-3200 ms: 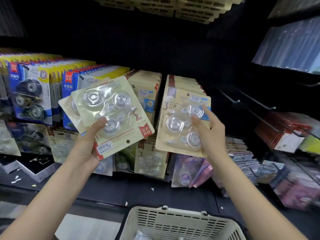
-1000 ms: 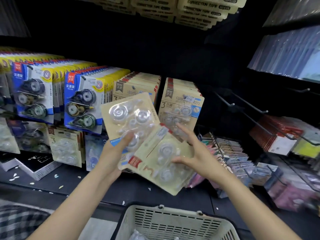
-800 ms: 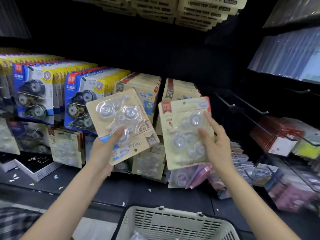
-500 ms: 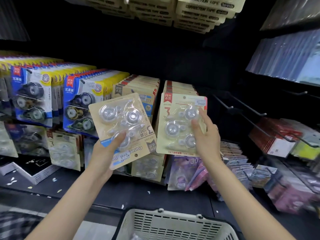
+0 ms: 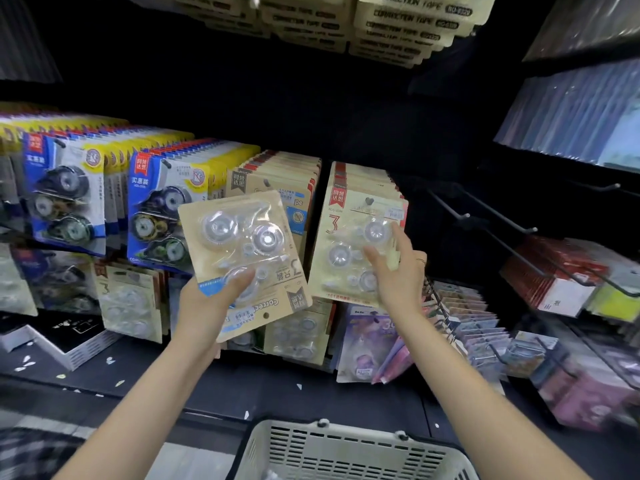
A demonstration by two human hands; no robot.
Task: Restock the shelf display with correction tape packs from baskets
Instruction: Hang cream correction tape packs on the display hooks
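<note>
My left hand (image 5: 204, 308) grips a beige correction tape pack (image 5: 242, 244) by its lower edge, thumb on the clear blister; the pack is upside down and tilted in front of the left beige row (image 5: 277, 178). A second beige pack (image 5: 346, 237) hangs at the front of the right beige row, its hole on the peg. My right hand (image 5: 398, 278) touches the front of that pack with straight fingers. The cream basket (image 5: 346, 441) sits below, at the bottom edge of the view; its contents are hardly visible.
Blue and yellow correction tape packs (image 5: 162, 209) fill the pegs to the left. Bare metal pegs (image 5: 498, 220) jut out on the right above red packs (image 5: 554, 271). More packs hang on a lower row (image 5: 298, 337) over a dark shelf ledge.
My right hand took a pack from the left hand's pair, turned it upright and carried it up onto the right row's peg. Its grip has loosened to straight fingers. The left hand keeps one pack.
</note>
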